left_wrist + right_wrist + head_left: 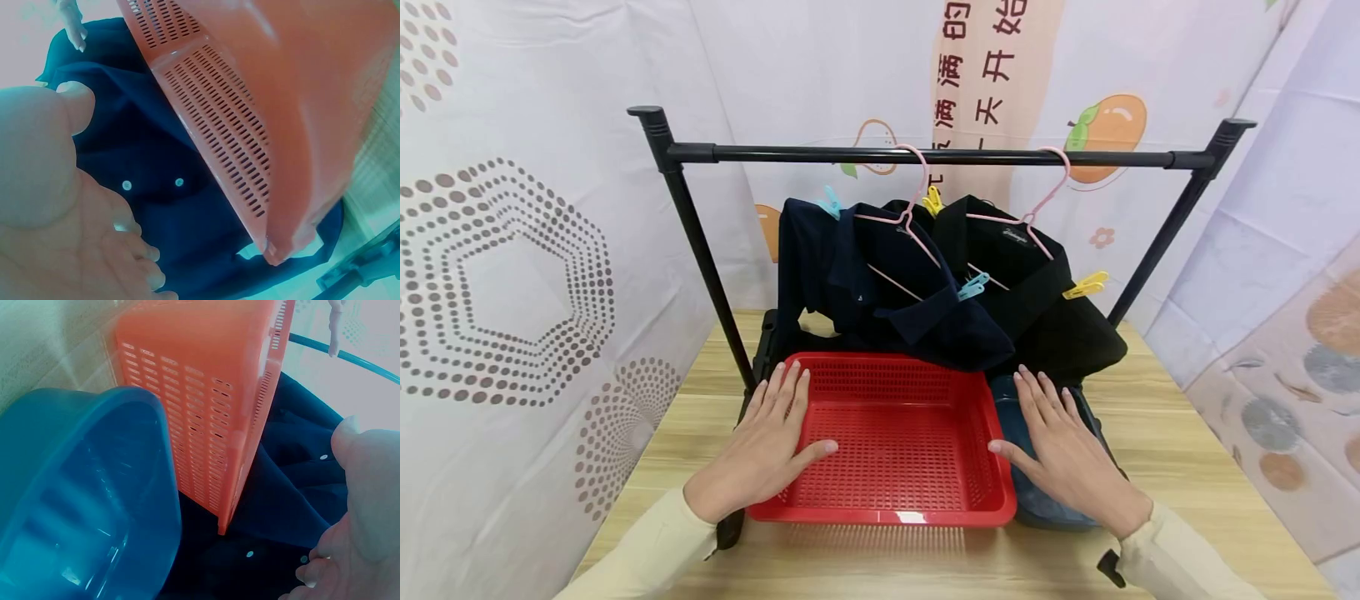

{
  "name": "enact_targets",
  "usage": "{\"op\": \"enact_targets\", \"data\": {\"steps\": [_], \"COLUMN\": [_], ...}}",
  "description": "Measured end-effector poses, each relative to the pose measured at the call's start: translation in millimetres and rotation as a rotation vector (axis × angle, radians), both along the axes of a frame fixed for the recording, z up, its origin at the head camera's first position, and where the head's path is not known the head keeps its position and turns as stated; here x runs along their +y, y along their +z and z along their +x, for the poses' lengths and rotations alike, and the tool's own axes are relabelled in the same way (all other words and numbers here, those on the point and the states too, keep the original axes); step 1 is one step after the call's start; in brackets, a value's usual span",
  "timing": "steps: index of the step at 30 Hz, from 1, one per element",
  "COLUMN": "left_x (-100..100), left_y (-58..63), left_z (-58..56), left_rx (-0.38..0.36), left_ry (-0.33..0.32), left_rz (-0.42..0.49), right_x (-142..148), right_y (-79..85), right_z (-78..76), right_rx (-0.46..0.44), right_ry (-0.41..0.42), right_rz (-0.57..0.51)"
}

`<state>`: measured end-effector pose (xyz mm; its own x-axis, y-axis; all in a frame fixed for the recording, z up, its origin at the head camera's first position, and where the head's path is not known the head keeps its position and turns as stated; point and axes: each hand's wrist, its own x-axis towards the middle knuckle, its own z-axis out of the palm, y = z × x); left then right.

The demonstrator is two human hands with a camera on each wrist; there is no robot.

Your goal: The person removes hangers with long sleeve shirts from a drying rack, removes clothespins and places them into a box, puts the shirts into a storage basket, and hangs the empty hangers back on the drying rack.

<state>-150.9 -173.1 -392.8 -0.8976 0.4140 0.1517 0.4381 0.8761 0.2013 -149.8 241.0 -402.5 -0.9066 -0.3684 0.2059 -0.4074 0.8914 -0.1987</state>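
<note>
My left hand point(767, 454) is spread flat, palm down, over the left rim of a red plastic basket point(882, 518). Straight-fingered too, my right hand point(1067, 454) lies over a dark blue basin point(1056, 515) just right of the basket. Neither hand holds anything; whether they touch the rims I cannot tell. Nothing lies in the basket. Behind it hang a navy collared shirt point(850, 275) and a black collared shirt point(1052, 325), each on a pink hanger point(917, 196). Light blue clothespins point(973, 287) and yellow clothespins point(1086, 286) clip the shirts.
A black rack point(850, 155) spans the back of the wooden table point(1157, 417), its posts standing left and right. Patterned white cloth point(512, 467) encloses the back and sides. The basket and basin stand side by side below the shirts.
</note>
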Motion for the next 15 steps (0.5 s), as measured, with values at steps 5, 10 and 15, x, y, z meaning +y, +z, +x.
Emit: {"op": "enact_targets", "data": {"steps": [5,10,15], "left_x": [-1.9,-5.3,-11.8], "left_y": [-1.0,0.7,0.0], "left_z": [-4.7,-9.6,-10.7], "left_rx": [-0.006,0.016,0.044], "left_ry": [0.005,0.002,-0.018], "left_rz": [0.011,0.047,0.097], "right_x": [-0.9,-1.2,-1.1], "right_y": [0.9,2.7,0.7], "right_z": [-5.0,-11.0,-16.4], "right_rx": [0.003,0.05,0.191], "right_ry": [0.008,0.013,0.022], "right_rz": [0.0,-0.027,-0.106]}}
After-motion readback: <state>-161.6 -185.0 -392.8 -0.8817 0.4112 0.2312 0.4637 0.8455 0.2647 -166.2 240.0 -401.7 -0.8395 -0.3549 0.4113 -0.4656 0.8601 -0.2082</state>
